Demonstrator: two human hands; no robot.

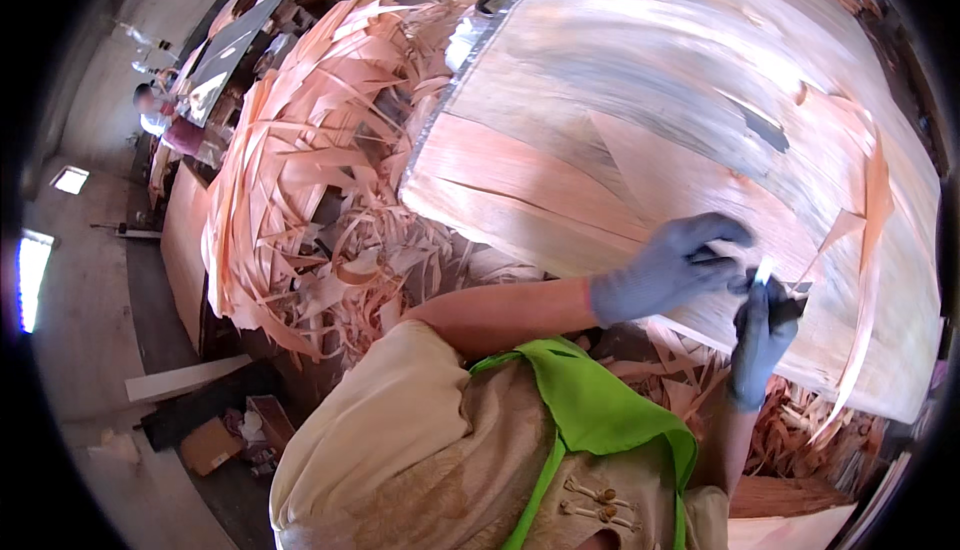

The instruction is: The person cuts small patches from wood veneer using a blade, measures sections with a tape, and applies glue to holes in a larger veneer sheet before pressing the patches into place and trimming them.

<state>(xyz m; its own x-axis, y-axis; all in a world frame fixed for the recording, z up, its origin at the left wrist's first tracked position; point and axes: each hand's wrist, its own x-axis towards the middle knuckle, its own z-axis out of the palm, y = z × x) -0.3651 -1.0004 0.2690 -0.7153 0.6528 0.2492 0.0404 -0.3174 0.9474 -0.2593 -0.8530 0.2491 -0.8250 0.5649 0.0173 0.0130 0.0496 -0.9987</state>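
My left hand, in a grey glove with dark fingertips, comes in over the near edge of a large sheet of wood veneer. Its fingers are curved and apart, with nothing visible between them. Close beside it, my right hand, gloved alike, is closed on a small pale strip that sticks up from the fingers. What the strip is cannot be made out. A dark patch shows beside the right fingers. Long loose veneer strips lie on the sheet to the right of my hands.
A big heap of veneer offcuts lies left of the sheet, and more scraps lie below its near edge. A round dark container stands at the sheet's far left corner. Another person is far left. A cardboard box sits on the floor.
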